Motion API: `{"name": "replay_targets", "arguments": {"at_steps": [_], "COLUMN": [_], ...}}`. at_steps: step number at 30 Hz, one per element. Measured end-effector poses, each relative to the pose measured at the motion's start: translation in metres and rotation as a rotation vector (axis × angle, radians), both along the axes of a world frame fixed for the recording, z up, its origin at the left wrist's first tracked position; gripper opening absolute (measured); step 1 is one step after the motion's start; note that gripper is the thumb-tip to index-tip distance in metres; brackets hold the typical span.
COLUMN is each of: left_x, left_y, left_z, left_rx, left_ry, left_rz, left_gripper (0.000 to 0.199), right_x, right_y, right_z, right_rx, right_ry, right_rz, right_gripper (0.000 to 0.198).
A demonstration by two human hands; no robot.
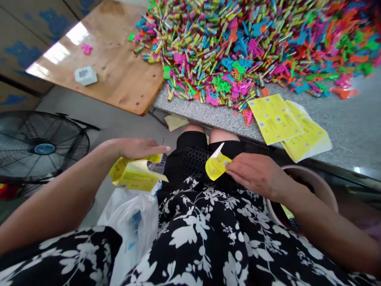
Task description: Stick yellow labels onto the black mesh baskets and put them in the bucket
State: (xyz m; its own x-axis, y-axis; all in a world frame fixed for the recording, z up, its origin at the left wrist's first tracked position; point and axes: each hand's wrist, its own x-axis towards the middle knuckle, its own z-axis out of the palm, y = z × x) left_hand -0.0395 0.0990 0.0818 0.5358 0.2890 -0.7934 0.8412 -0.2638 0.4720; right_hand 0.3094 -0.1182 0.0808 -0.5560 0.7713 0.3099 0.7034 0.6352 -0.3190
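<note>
My left hand (141, 148) is closed on a curled yellow sticker sheet (135, 174) with printed labels, held left of my lap above a white plastic bag (131, 214). Between the fingertips of my right hand (256, 172) is a smaller yellow sticker piece (216, 163), its upper edge curling to show a white back. The two pieces are apart, with a black mesh patch (195, 161) on my lap between them. More yellow sticker sheets (276, 119) lie overlapping at the table's front edge, beyond my right hand.
A large heap of small colourful plastic pieces and tubes (214, 43) covers the speckled grey table (190, 111). At left, a wooden board (119, 75) carries a white box-shaped device (85, 75) and a pink piece (86, 49). A black fan (44, 147) stands left; a round bin (324, 190) is at right.
</note>
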Motion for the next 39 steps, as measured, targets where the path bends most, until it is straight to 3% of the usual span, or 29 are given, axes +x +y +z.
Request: {"name": "replay_targets", "arguments": {"at_steps": [3, 6, 11, 20, 26, 31, 39], "left_x": [0.022, 0.036, 0.052, 0.058, 0.064, 0.066, 0.082], "left_y": [-0.032, -0.059, -0.083, -0.088, -0.095, -0.101, -0.106], "left_z": [-0.003, -0.004, -0.012, -0.025, -0.024, -0.022, -0.021], "left_rx": [-0.161, -0.003, 0.115, 0.12, 0.233, 0.344, 0.477], "left_ry": [-0.059, -0.158, -0.227, -0.259, -0.175, -0.144, -0.09], "left_rz": [-0.133, -0.211, -0.139, -0.109, -0.151, -0.244, -0.342], "left_gripper": [0.067, 0.057, 0.059, 0.042, 0.032, 0.035, 0.036], "right_x": [-0.015, -0.024, -0.029, -0.022, -0.022, -0.021, -0.021], "right_y": [-0.01, -0.014, -0.015, -0.025, -0.035, -0.041, -0.041], "right_z": [-0.009, -0.016, -0.021, -0.034, -0.05, -0.057, -0.041], "right_rx": [-0.031, -0.072, -0.058, 0.107, 0.138, 0.168, 0.226], "right_ry": [-0.118, -0.212, -0.252, -0.013, 0.165, 0.212, 0.206], "right_rz": [0.065, 0.072, 0.069, 0.028, -0.051, -0.05, 0.004], "right_gripper": [0.012, 0.011, 0.008, 0.012, 0.023, 0.03, 0.034]}}
